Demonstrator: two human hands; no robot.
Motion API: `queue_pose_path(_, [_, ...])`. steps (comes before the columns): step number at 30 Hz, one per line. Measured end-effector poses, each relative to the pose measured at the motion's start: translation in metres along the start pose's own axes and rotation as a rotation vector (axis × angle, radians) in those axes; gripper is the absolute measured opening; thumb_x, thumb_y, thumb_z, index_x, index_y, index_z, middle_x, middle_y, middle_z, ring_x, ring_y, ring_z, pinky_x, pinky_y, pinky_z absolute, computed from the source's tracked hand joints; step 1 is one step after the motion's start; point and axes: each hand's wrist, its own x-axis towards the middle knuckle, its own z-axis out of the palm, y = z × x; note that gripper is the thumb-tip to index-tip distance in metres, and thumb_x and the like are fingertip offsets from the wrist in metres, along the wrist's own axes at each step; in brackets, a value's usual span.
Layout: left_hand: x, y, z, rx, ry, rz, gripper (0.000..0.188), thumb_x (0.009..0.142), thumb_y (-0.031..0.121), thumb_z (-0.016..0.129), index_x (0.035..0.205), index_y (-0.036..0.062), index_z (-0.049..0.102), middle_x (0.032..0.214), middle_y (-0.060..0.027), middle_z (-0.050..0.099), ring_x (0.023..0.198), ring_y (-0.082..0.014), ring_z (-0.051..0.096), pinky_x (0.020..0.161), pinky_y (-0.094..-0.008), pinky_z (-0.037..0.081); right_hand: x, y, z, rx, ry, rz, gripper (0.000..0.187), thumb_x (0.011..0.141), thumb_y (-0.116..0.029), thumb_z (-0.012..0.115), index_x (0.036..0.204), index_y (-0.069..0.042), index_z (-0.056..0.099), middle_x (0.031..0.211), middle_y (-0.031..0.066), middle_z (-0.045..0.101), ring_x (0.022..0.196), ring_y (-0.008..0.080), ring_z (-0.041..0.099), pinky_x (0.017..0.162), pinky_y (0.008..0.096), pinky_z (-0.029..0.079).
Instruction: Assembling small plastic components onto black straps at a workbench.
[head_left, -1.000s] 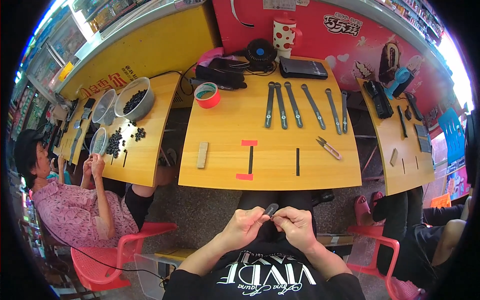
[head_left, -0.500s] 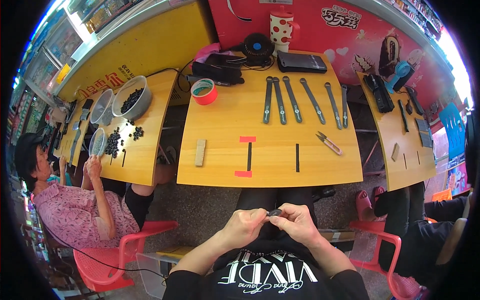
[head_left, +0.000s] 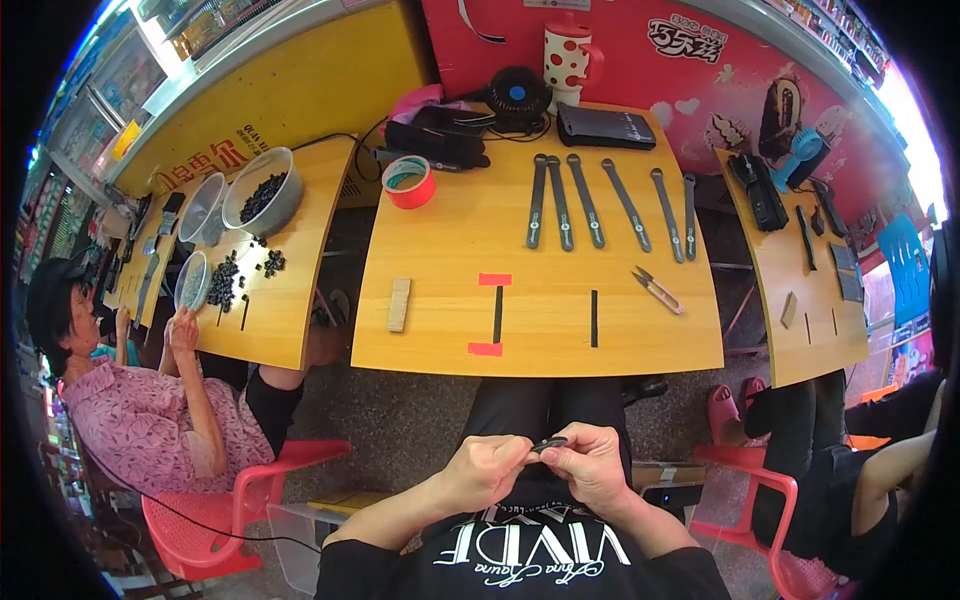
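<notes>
Above my lap, just off the table's near edge, my two hands meet at a small dark strip-like piece (head_left: 549, 444). My left hand (head_left: 485, 472) is closed, pinching its left end. My right hand (head_left: 592, 466) grips the other end between thumb and fingers, which cover much of it, so its full shape is hidden. On the wooden table (head_left: 440, 300) in front lie several dark grey straps (head_left: 590, 205) with rounded ends. Thread snips (head_left: 657, 290) rest at the right, and a small wooden block (head_left: 399, 305) at the left.
Red tape pieces (head_left: 495, 280) flank a black line; a second black line lies right of it. Farther back are a red tape roll (head_left: 408, 182), black fan (head_left: 518, 95), dark pouch (head_left: 605, 127) and spotted tumbler (head_left: 566, 65). A person in pink (head_left: 160, 420) works at the left table.
Both hands stay in front of my lap on the dark piece, shifting slightly lower. My right fingers now lie differently on it, and more of the piece shows.
</notes>
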Motion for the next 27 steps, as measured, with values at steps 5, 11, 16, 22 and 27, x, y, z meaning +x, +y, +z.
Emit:
queue_pose_path(5, [-0.008, 0.003, 0.001, 0.017, 0.033, -0.107, 0.013, 0.081, -0.004, 0.062, 0.078, 0.0001, 0.050, 0.064, -0.0156, 0.054, 0.057, -0.0347, 0.059, 0.049, -0.0380, 0.045, 0.005, -0.005, 0.006, -0.562, 0.033, -0.392, 0.006, 0.079, 0.004, 0.072, 0.079, 0.000, 0.067, 0.067, 0.0031, 0.064, 0.054, 0.0031, 0.047, 0.047, 0.0196, 0.034])
queue_pose_path(11, [-0.001, 0.005, -0.004, -0.189, -0.029, -0.212, 0.014, 0.088, 0.001, 0.059, 0.078, 0.0007, 0.049, 0.063, -0.0170, 0.052, 0.056, -0.0350, 0.058, 0.048, -0.0384, 0.044, 0.000, -0.001, 0.001, -0.009, 0.012, 0.041, 0.010, 0.077, 0.003, 0.074, 0.076, 0.004, 0.065, 0.064, 0.0002, 0.062, 0.052, 0.0024, 0.047, 0.047, 0.0219, 0.036])
queue_pose_path(16, [-0.011, 0.002, 0.004, -0.084, 0.027, -0.184, 0.015, 0.090, 0.003, 0.057, 0.077, 0.0005, 0.049, 0.063, -0.0171, 0.052, 0.056, -0.0349, 0.058, 0.047, -0.0382, 0.043, 0.007, -0.007, 0.001, -1.100, -0.036, -0.890, 0.024, 0.070, -0.001, 0.080, 0.068, 0.000, 0.056, 0.054, 0.0062, 0.050, 0.044, 0.0152, 0.047, 0.041, 0.0271, 0.034])
queue_pose_path(22, [-0.010, 0.003, 0.006, -0.063, 0.067, -0.165, 0.012, 0.089, 0.002, 0.057, 0.078, 0.0008, 0.051, 0.063, -0.0159, 0.054, 0.055, -0.0339, 0.058, 0.047, -0.0378, 0.044, 0.007, -0.016, 0.004, -1.018, -0.062, -0.793, 0.024, 0.069, -0.001, 0.079, 0.068, -0.001, 0.056, 0.055, 0.0073, 0.049, 0.044, 0.0154, 0.046, 0.040, 0.0274, 0.034])
queue_pose_path(27, [-0.011, -0.001, 0.014, 0.193, 0.104, 0.011, 0.006, 0.087, 0.002, 0.058, 0.082, 0.0008, 0.055, 0.064, -0.0150, 0.055, 0.055, -0.0322, 0.059, 0.048, -0.0372, 0.045, -0.004, 0.003, -0.004, -0.093, -0.003, -0.076, 0.015, 0.083, 0.001, 0.069, 0.073, -0.001, 0.059, 0.062, 0.0043, 0.057, 0.052, 0.0070, 0.044, 0.048, 0.0233, 0.034])
